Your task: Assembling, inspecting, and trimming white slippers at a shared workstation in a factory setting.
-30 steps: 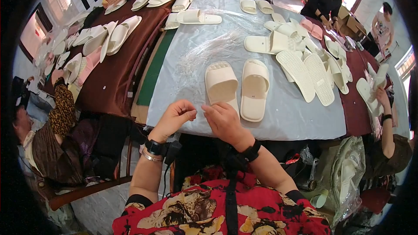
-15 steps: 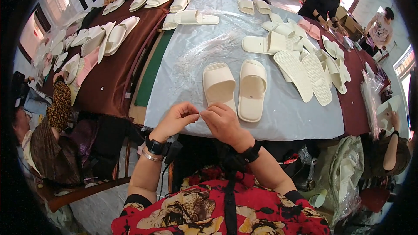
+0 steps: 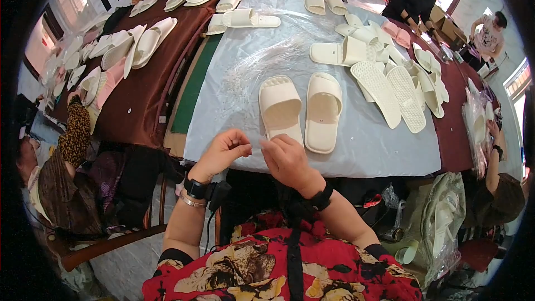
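Over the front edge of the cloth-covered table, my left hand (image 3: 225, 153) and my right hand (image 3: 290, 161) face each other with a narrow gap between them. The left thumb and fingertips are pinched together; whatever lies between them is too small to make out. My right fingers are also pressed together, their tips slightly blurred, and any thing in them cannot be named. Just beyond, a cream slide sandal (image 3: 280, 106) lies sole down, its near end partly covered by my right hand. Its mate, another cream sandal (image 3: 322, 128), rests to the right, untouched.
Thin clear plastic strands (image 3: 267, 58) lie in a loose heap behind the pair. A pile of cream sandals (image 3: 404, 97) spreads to the right, and more sandals (image 3: 149, 44) rest on the brown-covered table at left. Co-workers stand around; one person's hand (image 3: 494, 129) is at plastic-wrapped goods.
My fingertips have drawn slightly apart from each other. At the far right, a co-worker's hand has moved up to the plastic-wrapped goods. The sandal pair stays in place.
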`<move>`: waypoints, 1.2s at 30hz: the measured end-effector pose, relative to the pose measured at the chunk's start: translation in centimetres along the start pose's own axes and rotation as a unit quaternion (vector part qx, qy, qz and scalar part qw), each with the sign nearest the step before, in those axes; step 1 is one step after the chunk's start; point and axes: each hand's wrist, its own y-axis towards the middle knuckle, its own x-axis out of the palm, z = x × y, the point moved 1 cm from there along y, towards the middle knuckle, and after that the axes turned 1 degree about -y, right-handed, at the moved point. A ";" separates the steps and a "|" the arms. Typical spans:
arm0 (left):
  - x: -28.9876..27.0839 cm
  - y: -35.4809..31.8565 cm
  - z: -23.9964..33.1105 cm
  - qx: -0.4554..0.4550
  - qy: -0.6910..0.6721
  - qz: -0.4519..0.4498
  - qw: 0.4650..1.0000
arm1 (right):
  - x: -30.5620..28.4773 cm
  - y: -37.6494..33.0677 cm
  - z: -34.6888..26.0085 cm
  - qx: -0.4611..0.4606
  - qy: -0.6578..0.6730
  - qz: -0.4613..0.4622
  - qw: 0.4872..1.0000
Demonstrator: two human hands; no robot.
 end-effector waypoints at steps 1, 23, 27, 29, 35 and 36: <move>0.1 0.0 0.0 0.001 0.000 -0.004 1.000 | 0.4 0.1 0.1 0.000 0.000 0.000 1.000; -9.4 13.5 -3.9 0.105 0.506 0.097 0.851 | -4.7 1.1 -1.1 -0.007 0.059 -0.096 0.994; -7.9 12.5 2.5 0.010 0.604 0.087 0.792 | -8.5 -1.1 1.5 0.083 -0.052 -0.016 0.995; -5.8 11.7 5.8 -0.003 0.688 0.133 0.714 | -8.8 -2.3 2.9 0.124 -0.118 -0.002 0.985; 0.1 15.4 6.2 0.177 0.555 0.016 0.813 | -6.0 -3.4 4.4 0.103 -0.100 -0.037 0.989; 0.9 16.3 5.5 0.179 0.555 0.013 0.812 | -5.4 -3.2 4.1 0.105 -0.102 -0.034 0.989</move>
